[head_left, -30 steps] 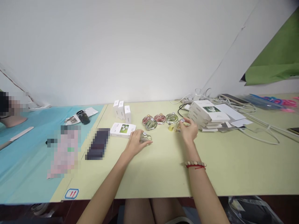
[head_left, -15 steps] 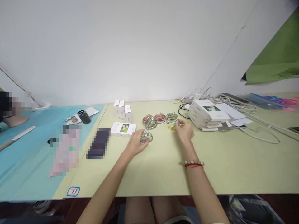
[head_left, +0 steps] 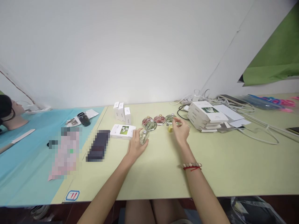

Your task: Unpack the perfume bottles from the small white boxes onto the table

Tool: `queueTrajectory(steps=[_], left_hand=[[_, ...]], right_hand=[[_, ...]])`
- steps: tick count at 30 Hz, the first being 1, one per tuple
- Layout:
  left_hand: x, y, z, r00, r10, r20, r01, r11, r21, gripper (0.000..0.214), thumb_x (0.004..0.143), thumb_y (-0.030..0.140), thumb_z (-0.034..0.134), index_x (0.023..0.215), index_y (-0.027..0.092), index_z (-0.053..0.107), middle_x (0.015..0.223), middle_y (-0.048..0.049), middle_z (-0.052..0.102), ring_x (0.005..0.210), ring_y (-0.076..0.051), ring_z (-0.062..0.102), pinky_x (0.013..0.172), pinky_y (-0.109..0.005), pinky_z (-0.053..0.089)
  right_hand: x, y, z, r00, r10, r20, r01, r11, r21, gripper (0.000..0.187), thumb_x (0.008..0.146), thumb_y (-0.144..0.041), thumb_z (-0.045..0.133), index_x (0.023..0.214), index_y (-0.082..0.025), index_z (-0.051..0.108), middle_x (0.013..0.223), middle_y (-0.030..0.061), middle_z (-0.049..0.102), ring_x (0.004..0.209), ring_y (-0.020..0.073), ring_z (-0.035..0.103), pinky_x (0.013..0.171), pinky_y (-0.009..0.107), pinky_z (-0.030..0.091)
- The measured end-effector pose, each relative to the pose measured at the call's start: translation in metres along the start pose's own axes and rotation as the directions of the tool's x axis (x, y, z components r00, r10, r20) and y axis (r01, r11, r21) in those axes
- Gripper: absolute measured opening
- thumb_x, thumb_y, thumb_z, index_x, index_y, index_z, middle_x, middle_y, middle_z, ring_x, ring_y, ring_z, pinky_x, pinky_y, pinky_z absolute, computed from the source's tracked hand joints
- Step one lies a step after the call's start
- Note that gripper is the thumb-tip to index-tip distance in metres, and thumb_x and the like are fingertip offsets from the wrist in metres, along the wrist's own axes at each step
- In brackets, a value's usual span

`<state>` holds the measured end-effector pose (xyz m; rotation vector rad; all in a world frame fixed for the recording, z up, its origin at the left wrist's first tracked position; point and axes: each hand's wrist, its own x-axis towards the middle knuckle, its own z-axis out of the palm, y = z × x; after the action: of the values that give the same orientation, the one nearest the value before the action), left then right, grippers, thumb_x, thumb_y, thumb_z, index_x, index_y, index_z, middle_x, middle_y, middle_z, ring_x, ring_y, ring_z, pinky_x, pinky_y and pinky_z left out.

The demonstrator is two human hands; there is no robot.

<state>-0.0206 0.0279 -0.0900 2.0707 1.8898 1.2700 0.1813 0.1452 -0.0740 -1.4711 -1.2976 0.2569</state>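
My left hand is closed around a clear round glass perfume bottle, held tilted with its silvery neck up. Farther right, my right hand has thumb and forefinger curled together; whatever is between them is too small to make out. Just left of those fingers a gold cap lies on the table. Several more flat round bottles lie close together beyond my hands, among them a pink one and a green one. Beside my left hand is a flat white box with a flower picture.
Three small white boxes stand near the wall. At the right are stacked white cartons, with white cables behind and beside them. To the left lie a blurred dark object, a black jar and a mannequin head.
The perfume bottle in my left hand has been tipped more upright. My right hand has shifted slightly, its fingers lifting off the spot beside the gold cap.
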Motion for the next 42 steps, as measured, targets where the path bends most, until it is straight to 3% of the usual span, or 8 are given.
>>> queueTrajectory(steps=[4,7,12,17,25,30,37,42], left_hand=[[-0.003,0.006,-0.002,0.999,0.035,0.01,-0.032,0.98,-0.195,0.068,0.072,0.038,0.061,0.128,0.024,0.026,0.113,-0.0087,0.043,0.063,-0.007,0.05,0.06,-0.026,0.049],[-0.006,0.012,-0.001,0.997,0.063,0.036,-0.047,0.942,-0.332,0.072,0.072,0.037,0.062,0.13,0.027,0.022,0.128,-0.0118,0.033,0.061,-0.004,0.051,0.056,-0.023,0.05],[-0.007,0.015,0.005,0.99,0.105,0.091,-0.051,0.884,-0.465,0.068,0.077,0.023,0.055,0.134,0.028,0.017,0.137,-0.0123,0.023,0.086,-0.01,0.057,0.072,-0.027,0.054],[-0.004,0.007,0.009,0.983,0.178,0.038,-0.138,0.866,-0.481,0.067,0.08,0.014,0.047,0.137,0.025,0.014,0.14,-0.0142,0.018,0.109,-0.018,0.05,0.088,-0.034,0.049],[-0.004,-0.002,0.018,0.995,0.098,-0.015,-0.096,0.904,-0.416,0.065,0.081,0.013,0.043,0.136,0.022,0.009,0.133,-0.0183,0.024,0.093,-0.014,0.055,0.077,-0.031,0.051],[0.001,-0.007,0.01,0.99,0.066,-0.121,-0.091,0.972,-0.219,0.057,0.08,0.014,0.044,0.131,0.02,0.021,0.132,-0.0177,0.027,0.082,-0.011,0.053,0.078,-0.032,0.048],[0.008,-0.013,-0.005,0.972,-0.046,-0.23,0.104,0.963,0.249,0.047,0.075,0.03,0.055,0.119,0.02,0.043,0.13,-0.015,0.035,0.126,-0.031,0.03,0.099,-0.049,0.026],[0.007,-0.027,-0.001,0.974,-0.097,-0.204,0.169,0.913,0.371,0.058,0.072,0.04,0.057,0.122,0.014,0.043,0.136,-0.0175,0.028,0.133,-0.034,0.013,0.106,-0.049,0.017]], right_hand=[[-0.002,-0.006,0.007,1.0,0.0,0.017,-0.003,0.988,0.155,0.037,0.075,-0.042,0.049,0.095,-0.015,0.065,0.084,0.008,0.065,0.06,0.0146,0.052,0.063,0.03,0.04],[-0.009,-0.015,0.012,0.984,-0.066,0.168,0.017,0.96,0.28,0.041,0.076,-0.048,0.049,0.092,-0.013,0.065,0.082,0.0081,0.065,0.064,0.0151,0.054,0.058,0.027,0.041],[-0.031,-0.037,0.013,0.776,-0.339,0.531,0.143,0.916,0.375,0.04,0.072,-0.049,0.057,0.096,-0.018,0.064,0.087,0.0054,0.064,0.07,0.0154,0.056,0.059,0.026,0.044],[-0.043,-0.038,0.019,0.639,-0.502,0.583,0.303,0.86,0.41,0.039,0.066,-0.04,0.068,0.1,-0.02,0.063,0.1,0.0069,0.061,0.089,0.0186,0.057,0.074,0.031,0.046],[-0.04,-0.027,0.028,0.62,-0.492,0.611,0.367,0.871,0.328,0.038,0.069,-0.04,0.066,0.101,-0.02,0.061,0.093,0.0063,0.059,0.071,0.0153,0.057,0.069,0.032,0.047],[-0.031,-0.02,0.024,0.629,-0.464,0.623,0.357,0.885,0.298,0.035,0.069,-0.039,0.067,0.097,-0.02,0.06,0.096,0.0054,0.058,0.067,0.0129,0.057,0.071,0.032,0.047],[-0.02,-0.01,0.019,0.669,-0.429,0.606,0.36,0.901,0.24,0.032,0.072,-0.035,0.064,0.101,-0.021,0.059,0.103,0.0056,0.058,0.067,0.013,0.058,0.07,0.032,0.046],[-0.022,-0.012,0.017,0.714,-0.389,0.582,0.393,0.911,0.127,0.029,0.075,-0.031,0.059,0.102,-0.023,0.056,0.102,0.0046,0.057,0.066,0.0124,0.056,0.067,0.03,0.045]])
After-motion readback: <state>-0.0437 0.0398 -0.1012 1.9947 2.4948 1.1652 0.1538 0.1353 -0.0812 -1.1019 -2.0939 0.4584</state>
